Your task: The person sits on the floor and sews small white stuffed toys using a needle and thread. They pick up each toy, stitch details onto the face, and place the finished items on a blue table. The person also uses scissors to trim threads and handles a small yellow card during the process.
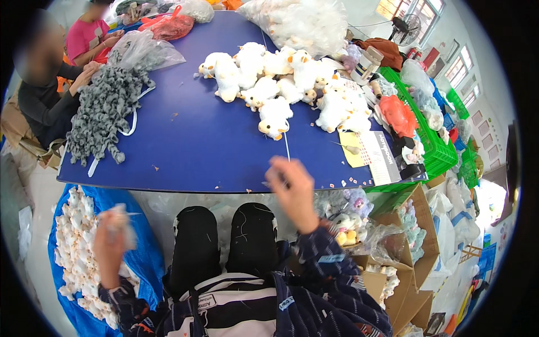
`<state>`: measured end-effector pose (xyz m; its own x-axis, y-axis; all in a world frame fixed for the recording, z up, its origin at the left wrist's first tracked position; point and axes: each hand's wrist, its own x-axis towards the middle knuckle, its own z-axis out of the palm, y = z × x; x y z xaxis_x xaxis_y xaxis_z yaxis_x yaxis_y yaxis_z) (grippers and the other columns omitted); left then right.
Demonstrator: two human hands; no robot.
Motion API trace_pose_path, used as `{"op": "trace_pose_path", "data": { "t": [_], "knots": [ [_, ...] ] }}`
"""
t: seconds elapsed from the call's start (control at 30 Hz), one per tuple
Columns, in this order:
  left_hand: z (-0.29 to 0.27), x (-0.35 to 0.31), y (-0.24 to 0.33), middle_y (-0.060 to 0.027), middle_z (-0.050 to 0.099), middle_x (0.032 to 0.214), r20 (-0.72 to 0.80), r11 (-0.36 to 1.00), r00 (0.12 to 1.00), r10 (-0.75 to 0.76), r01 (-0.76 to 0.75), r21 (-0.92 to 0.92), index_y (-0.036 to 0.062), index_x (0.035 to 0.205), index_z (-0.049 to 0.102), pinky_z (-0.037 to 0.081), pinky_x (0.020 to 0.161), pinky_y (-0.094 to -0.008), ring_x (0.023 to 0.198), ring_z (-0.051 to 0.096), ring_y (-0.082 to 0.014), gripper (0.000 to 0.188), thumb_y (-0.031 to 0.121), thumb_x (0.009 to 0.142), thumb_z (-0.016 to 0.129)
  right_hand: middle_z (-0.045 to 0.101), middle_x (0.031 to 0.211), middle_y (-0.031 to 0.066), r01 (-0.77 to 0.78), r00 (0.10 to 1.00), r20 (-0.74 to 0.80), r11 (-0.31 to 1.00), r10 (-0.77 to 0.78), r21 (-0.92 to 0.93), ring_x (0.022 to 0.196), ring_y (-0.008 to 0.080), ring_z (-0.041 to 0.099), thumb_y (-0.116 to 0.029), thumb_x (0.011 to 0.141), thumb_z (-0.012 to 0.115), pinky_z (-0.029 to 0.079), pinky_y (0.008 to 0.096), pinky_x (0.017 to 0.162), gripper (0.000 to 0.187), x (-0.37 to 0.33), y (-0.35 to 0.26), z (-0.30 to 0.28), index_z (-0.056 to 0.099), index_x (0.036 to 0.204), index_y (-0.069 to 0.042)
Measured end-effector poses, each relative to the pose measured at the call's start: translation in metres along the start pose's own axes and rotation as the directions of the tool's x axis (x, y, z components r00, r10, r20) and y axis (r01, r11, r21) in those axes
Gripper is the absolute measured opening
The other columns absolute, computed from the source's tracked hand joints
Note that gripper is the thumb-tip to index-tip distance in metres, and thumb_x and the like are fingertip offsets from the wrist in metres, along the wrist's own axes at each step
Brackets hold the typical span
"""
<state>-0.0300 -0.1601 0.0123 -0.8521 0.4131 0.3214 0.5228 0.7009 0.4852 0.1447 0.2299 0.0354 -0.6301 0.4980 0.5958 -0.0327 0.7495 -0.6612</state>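
My left hand [109, 253], blurred by motion, is closed on a small white plush piece [122, 220] beside the blue sack. A thin pale spike sticks out of that piece; what it is I cannot make out. Over the table's near edge, my right hand [295, 190] has its fingers curled together; a small dark thing seems to show between them, too small to name. Beyond it, several white stuffed toy animals [275, 115] with orange patches lie in a group on the blue table [185, 140].
An open blue sack [143, 236] of white plush pieces stands at my left. A grey plush heap [104, 106] lies near two other people. At right are a notebook [383, 157], a yellow paper [351, 156], green crates [438, 146] and cardboard boxes [424, 230]. A bulging clear bag [297, 25] sits at the back.
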Motion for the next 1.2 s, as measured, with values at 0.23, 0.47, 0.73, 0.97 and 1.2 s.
{"op": "trace_pose_path", "data": {
  "t": [0.23, 0.47, 0.73, 0.97, 1.2],
  "knots": [
    [-0.007, -0.002, -0.005, -0.0196, 0.048, 0.134, -0.159, 0.997, 0.986, -0.052, 0.043, -0.061, 0.0015, 0.135, 0.043, 0.038, 0.102, -0.0394, 0.122, 0.048, -0.035, 0.059, 0.009, 0.08, 0.065, 0.063, 0.075, 0.0111, -0.147, 0.989, -0.049, 0.984, 0.142, -0.105, 0.065, 0.0148, 0.058, -0.017, 0.082, 0.068, 0.046, 0.0284, 0.061, 0.025, 0.079, 0.095, 0.021, 0.062, 0.098, 0.001],
    [0.044, 0.036, 0.135, -0.018, 0.051, 0.129, -0.008, 0.783, 0.831, 0.556, -0.526, -0.331, 0.0021, 0.122, 0.053, 0.04, 0.099, -0.0426, 0.117, 0.049, -0.0368, 0.055, 0.004, 0.07, 0.072, 0.061, 0.075, 0.0124, -0.143, 0.939, 0.32, 0.989, 0.127, 0.028, 0.058, 0.0172, 0.055, -0.011, 0.08, 0.065, 0.044, 0.0284, 0.055, 0.016, 0.056, 0.003, -0.007, 0.062, 0.089, 0.002],
    [0.094, 0.019, 0.175, -0.0175, 0.056, 0.119, 0.163, 0.587, 0.813, 0.559, -0.25, -0.77, 0.0, 0.125, 0.048, 0.043, 0.095, -0.0389, 0.111, 0.055, -0.0331, 0.069, 0.01, 0.063, 0.077, 0.064, 0.085, 0.0076, -0.268, 0.838, 0.544, 0.903, 0.048, 0.334, 0.074, 0.0114, 0.058, -0.004, 0.08, 0.067, 0.047, 0.0242, 0.066, 0.02, 0.023, -0.071, -0.011, 0.063, 0.099, 0.002],
    [0.092, 0.006, 0.168, -0.0145, 0.06, 0.113, 0.272, 0.556, 0.925, 0.265, 0.085, -0.827, 0.0002, 0.129, 0.044, 0.048, 0.088, -0.032, 0.103, 0.061, -0.0239, 0.072, 0.012, 0.067, 0.078, 0.062, 0.083, 0.0058, 0.046, 0.952, 0.287, 0.975, -0.108, 0.216, 0.068, 0.0128, 0.059, 0.005, 0.071, 0.072, 0.046, 0.0229, 0.056, 0.028, -0.024, -0.067, -0.003, 0.066, 0.097, -0.002],
    [0.091, -0.004, 0.172, -0.0192, 0.059, 0.112, 0.107, 0.612, 0.95, 0.293, -0.101, -0.785, 0.0019, 0.129, 0.046, 0.05, 0.083, -0.0344, 0.097, 0.063, -0.0308, 0.069, 0.01, 0.069, 0.077, 0.06, 0.082, 0.0053, 0.012, 0.974, 0.219, 0.975, -0.062, 0.222, 0.064, 0.0094, 0.053, 0.003, 0.077, 0.07, 0.042, 0.0214, 0.055, 0.015, -0.043, -0.058, 0.015, 0.061, 0.088, -0.001]
  ]
}}
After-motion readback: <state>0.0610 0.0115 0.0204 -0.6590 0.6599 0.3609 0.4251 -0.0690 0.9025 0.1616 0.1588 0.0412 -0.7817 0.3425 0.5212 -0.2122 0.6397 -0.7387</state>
